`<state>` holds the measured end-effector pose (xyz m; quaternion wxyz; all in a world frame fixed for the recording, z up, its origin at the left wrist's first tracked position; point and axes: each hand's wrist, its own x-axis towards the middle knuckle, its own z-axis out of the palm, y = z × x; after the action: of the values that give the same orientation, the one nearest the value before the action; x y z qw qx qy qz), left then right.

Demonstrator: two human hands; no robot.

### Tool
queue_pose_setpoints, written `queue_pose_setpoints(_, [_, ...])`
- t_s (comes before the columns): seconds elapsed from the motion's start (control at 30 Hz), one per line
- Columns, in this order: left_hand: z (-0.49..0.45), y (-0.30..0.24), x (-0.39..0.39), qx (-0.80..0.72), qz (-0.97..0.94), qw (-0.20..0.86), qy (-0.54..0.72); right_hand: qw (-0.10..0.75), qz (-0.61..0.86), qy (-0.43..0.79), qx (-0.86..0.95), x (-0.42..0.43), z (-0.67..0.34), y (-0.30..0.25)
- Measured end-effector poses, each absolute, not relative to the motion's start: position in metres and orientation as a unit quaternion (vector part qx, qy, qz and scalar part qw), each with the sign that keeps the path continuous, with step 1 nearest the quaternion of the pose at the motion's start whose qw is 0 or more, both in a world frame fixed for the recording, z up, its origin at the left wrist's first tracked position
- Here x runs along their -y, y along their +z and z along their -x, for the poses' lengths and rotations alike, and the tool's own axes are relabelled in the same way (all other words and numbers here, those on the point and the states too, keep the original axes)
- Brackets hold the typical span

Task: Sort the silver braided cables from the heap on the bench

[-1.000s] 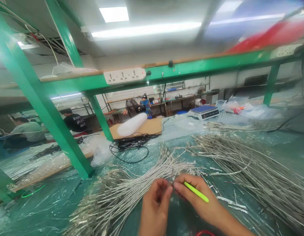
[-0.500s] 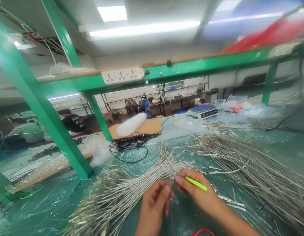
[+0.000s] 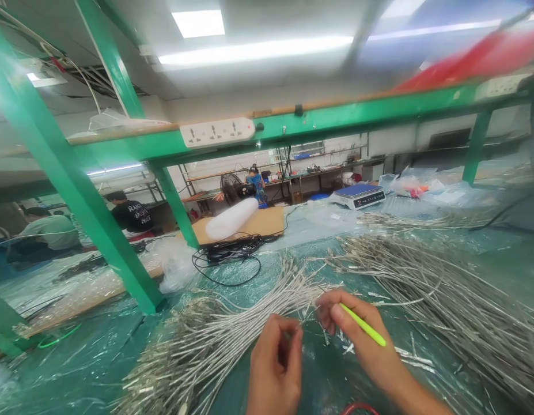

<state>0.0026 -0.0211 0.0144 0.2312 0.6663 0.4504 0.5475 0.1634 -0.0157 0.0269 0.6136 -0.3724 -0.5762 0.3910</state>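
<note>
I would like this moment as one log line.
left hand: pinched, beside silvery cables; right hand: holding yellow stick; hands: apart

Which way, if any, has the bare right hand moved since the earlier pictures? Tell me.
Yes: the bare right hand has shifted rightward, judged against the white, blue-topped tabletop scale.

Both hands [image 3: 276, 366] are bare, as is the visible right forearm [image 3: 416, 392].

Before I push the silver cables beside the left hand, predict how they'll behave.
The silver cables probably bend springily, since they lie in smooth curves. Overlapping, they'd likely drag one another. They may slide easily on the shiny table cover.
</note>
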Motion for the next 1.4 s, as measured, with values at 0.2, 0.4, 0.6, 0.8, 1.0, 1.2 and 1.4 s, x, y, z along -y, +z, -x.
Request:
queue_pose_setpoints(0.2, [0.001, 0.016, 0.021, -0.421, -0.689, 0.313, 0.5, 0.557, 0.409, 0.359, 0.628, 0.015, -0.165, 0.031])
queue_pose_setpoints(0.4, [-0.001, 0.012, 0.022, -0.337, -0.662, 0.481, 0.466, 0.511, 0.394, 0.426, 0.634, 0.007, -0.169, 0.032])
queue_pose_setpoints(0.6, [-0.003, 0.01, 0.016, -0.368, -0.547, 0.533, 0.531, 0.585, 0.43, 0.382, 0.573, 0.009, -0.164, 0.029])
queue_pose_setpoints(0.8, [0.002, 0.018, 0.013, -0.341, -0.417, 0.628, 0.561, 0.593, 0.41, 0.388, 0.574, 0.013, -0.155, 0.021])
queue_pose_setpoints(1.0, [0.003, 0.012, 0.01, -0.337, -0.465, 0.619, 0.536, 0.621, 0.425, 0.354, 0.555, 0.016, -0.157, 0.019])
queue_pose_setpoints(1.2, [0.004, 0.016, 0.012, -0.391, -0.519, 0.518, 0.556, 0.693, 0.408, 0.377, 0.459, 0.016, -0.165, 0.032])
queue_pose_setpoints(1.4, [0.007, 0.014, 0.009, -0.429, -0.569, 0.451, 0.537, 0.656, 0.352, 0.424, 0.515, 0.026, -0.159, 0.036])
